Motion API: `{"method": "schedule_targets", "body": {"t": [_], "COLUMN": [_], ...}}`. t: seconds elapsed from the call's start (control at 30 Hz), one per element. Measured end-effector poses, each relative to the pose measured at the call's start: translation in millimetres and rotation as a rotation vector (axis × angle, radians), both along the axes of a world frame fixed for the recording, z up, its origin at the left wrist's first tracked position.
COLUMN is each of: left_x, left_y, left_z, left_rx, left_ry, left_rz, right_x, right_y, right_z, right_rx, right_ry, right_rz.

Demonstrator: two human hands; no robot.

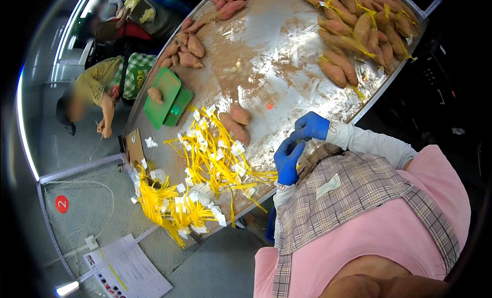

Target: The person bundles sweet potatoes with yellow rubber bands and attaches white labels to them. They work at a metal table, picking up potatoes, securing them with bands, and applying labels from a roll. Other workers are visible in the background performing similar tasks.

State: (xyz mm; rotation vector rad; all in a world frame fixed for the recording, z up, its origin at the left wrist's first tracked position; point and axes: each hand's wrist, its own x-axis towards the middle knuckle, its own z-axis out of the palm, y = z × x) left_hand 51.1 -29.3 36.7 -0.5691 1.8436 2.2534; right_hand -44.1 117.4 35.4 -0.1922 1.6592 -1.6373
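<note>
My left hand (286,161) and my right hand (312,126), both in blue gloves, meet at the fingertips over the table's near edge. Yellow shows on either side of my left hand, which appears closed on a yellow mesh strip (265,177). A small bit between the fingertips is too hidden to name, so my right hand's hold is unclear. To the left lies a loose heap of yellow mesh strips (209,155) with white tags. Two loose sweet potatoes (235,129) rest beside that heap. Sweet potatoes in yellow nets (361,32) are piled at the upper right.
A green scale (165,98) carries one sweet potato (155,95). More loose sweet potatoes (188,48) line the far edge of the metal table (269,63). Bundled yellow strips (161,202) hang over the left corner. Another person (100,79) bends beyond the table.
</note>
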Motion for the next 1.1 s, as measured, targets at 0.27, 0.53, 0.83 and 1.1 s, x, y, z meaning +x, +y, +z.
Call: {"method": "schedule_targets", "body": {"t": [0.27,0.53,0.83,1.1], "left_x": [-9.8,-8.0,-3.9,9.7], "left_y": [4.4,1.3,-13.6,-25.0], "left_z": [-7.2,-21.1,-11.2,-26.0], "left_rx": [-0.018,-0.035,0.77,-0.043], "left_ry": [0.053,0.033,0.002,0.156], "left_rz": [-0.122,0.099,0.383,0.38], "right_x": [0.2,9.4,1.8,-10.9], "right_y": [9.6,11.6,13.2,1.7], "right_z": [-18.7,5.6,-9.6,14.1], "right_rx": [0.026,0.03,0.1,-0.059], "right_ry": [-0.008,0.126,-0.08,0.002], "right_rz": [-0.034,-0.089,-0.178,-0.209]}}
